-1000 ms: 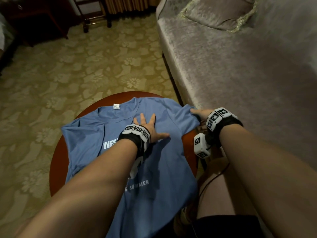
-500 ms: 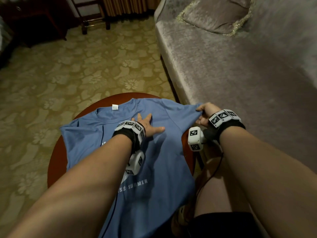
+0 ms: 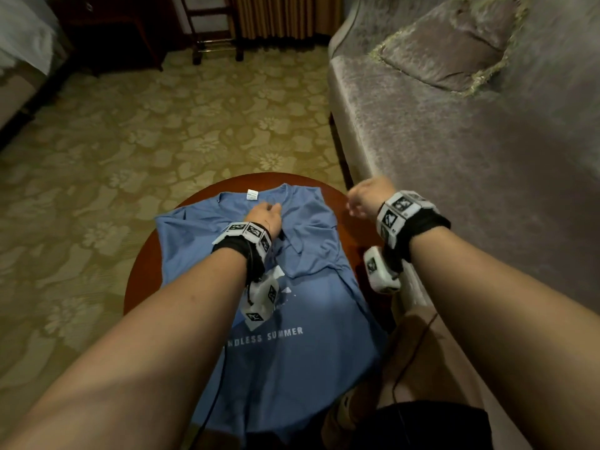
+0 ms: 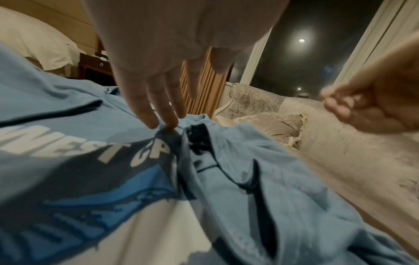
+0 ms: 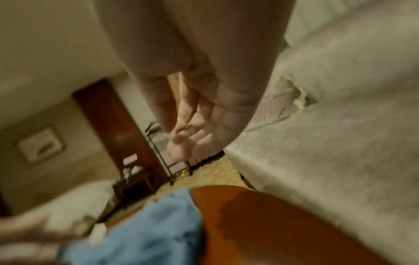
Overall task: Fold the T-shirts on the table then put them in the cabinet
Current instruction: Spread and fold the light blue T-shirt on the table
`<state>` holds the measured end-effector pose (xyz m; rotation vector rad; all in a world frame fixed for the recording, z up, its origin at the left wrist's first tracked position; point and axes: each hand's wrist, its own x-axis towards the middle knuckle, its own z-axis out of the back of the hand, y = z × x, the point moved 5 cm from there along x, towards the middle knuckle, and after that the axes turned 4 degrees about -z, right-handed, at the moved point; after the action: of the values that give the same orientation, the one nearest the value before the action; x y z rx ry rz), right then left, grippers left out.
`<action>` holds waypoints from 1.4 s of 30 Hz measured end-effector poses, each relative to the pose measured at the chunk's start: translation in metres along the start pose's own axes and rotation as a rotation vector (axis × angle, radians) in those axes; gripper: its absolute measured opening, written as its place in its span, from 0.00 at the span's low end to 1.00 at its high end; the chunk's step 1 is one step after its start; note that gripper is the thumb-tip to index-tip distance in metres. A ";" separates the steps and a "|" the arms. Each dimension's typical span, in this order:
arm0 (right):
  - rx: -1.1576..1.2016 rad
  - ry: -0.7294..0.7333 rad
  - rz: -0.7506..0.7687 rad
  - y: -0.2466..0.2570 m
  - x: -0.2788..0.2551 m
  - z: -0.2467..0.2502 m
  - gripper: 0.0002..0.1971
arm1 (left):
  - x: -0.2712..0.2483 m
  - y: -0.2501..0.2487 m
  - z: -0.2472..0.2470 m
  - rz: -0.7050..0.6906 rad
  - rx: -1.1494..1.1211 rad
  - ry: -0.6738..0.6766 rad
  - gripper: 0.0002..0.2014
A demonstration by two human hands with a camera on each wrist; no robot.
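A light blue T-shirt (image 3: 308, 319) with white print lies face up on a round red-brown table (image 3: 143, 271). Its hem hangs over the near edge. The right sleeve (image 3: 311, 241) lies folded inward over the chest. My left hand (image 3: 264, 216) rests just below the collar, and in the left wrist view its straight fingers (image 4: 158, 111) touch the fold's edge on the T-shirt (image 4: 294, 179). My right hand (image 3: 360, 199) hovers above the table's bare right rim (image 5: 272, 224). Its fingers (image 5: 181, 139) are curled and hold nothing, clear of the T-shirt (image 5: 147, 233).
A grey velvet sofa (image 3: 470, 173) with a cushion (image 3: 448, 50) runs close along the table's right side. Patterned carpet (image 3: 162, 125) spreads to the left and beyond. Dark wooden furniture (image 3: 110, 34) and a wooden rack (image 3: 214, 27) stand at the far wall.
My right hand carried the right sleeve inward, let it go on the chest and pulled back to the right. My left hand slid up toward the collar and drew its spread fingers together.
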<state>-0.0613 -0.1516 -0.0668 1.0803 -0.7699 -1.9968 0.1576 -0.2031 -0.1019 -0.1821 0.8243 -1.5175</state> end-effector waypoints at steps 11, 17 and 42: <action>-0.606 0.174 0.047 -0.013 -0.011 -0.065 0.20 | 0.014 0.004 -0.023 -0.086 0.371 0.078 0.12; -0.862 0.194 0.108 -0.016 -0.018 -0.095 0.17 | 0.021 0.014 -0.010 -0.115 0.082 -0.062 0.03; -0.906 0.037 0.332 0.031 0.036 -0.096 0.21 | 0.009 0.019 -0.004 0.012 0.187 0.024 0.23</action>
<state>0.0178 -0.2137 -0.1038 0.4098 0.0286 -1.7195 0.1691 -0.2086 -0.1188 -0.0203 0.6966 -1.5781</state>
